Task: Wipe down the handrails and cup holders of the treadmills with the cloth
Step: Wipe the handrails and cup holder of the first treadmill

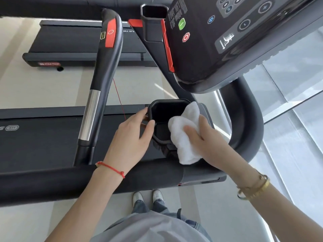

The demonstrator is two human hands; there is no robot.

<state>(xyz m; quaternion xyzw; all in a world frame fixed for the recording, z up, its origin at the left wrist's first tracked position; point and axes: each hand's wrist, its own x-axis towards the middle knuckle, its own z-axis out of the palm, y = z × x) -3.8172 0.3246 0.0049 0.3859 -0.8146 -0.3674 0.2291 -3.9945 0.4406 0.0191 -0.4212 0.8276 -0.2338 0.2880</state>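
From the head view, two hands are working at one cup holder (166, 109), a black, angular plastic well with a smooth rounded rim. The left hand (132, 135) is bracing its near-left edge, thumb hooked over the rim and fingers curled round the outside wall. The right hand (204, 137) is clutching one white cloth (183, 135), soft and looped like terry towelling, bunched into a lump that is lying over the holder's right rim and hanging down past its near side.

A second cup holder (153, 23), also black and boxy, is sitting at the top beside the console (227, 41), a glossy dark panel carrying one green button and one red octagonal one. Two handrails are showing: an upright one (104, 81) with matte black padding, a red insert and a polished metal band, and a padded black crossbar (52, 180) running under the left wrist.
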